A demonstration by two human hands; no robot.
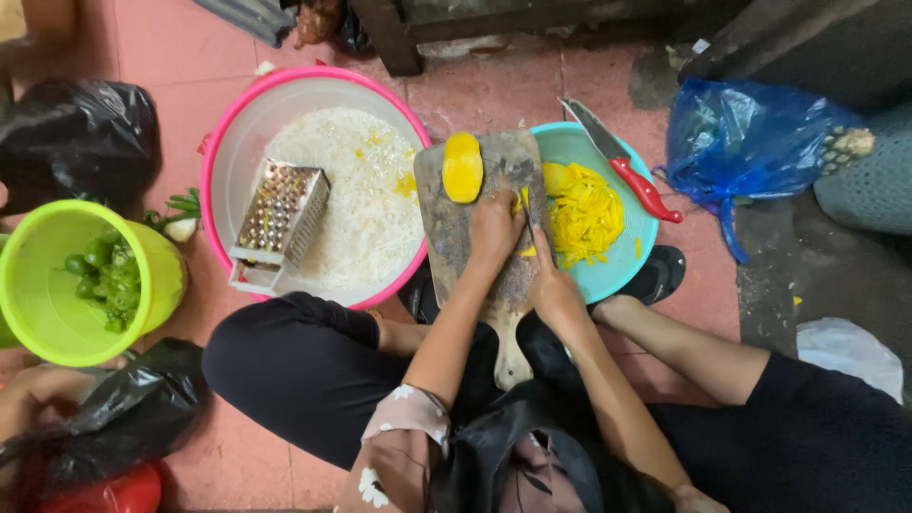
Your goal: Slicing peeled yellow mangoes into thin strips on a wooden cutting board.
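A worn wooden cutting board (446,237) lies across a pink basin (220,142) and a teal bowl (608,275). Half of a peeled yellow fruit (463,167) rests at the board's far end. My left hand (494,231) is curled over a small bunch of yellow strips (522,201) on the board. My right hand (554,288) lies on the board beside it, with a finger stretched toward the strips; what it holds is hidden. The teal bowl holds a heap of yellow shreds (584,214), and a red-handled knife (622,163) rests on its rim.
The pink basin holds white shreds and a metal box grater (282,217). A lime bucket (57,313) with green chillies stands left, with black bags (76,133) around it. A blue plastic bag (741,138) lies right. My knees and a sandalled foot (657,275) flank the board.
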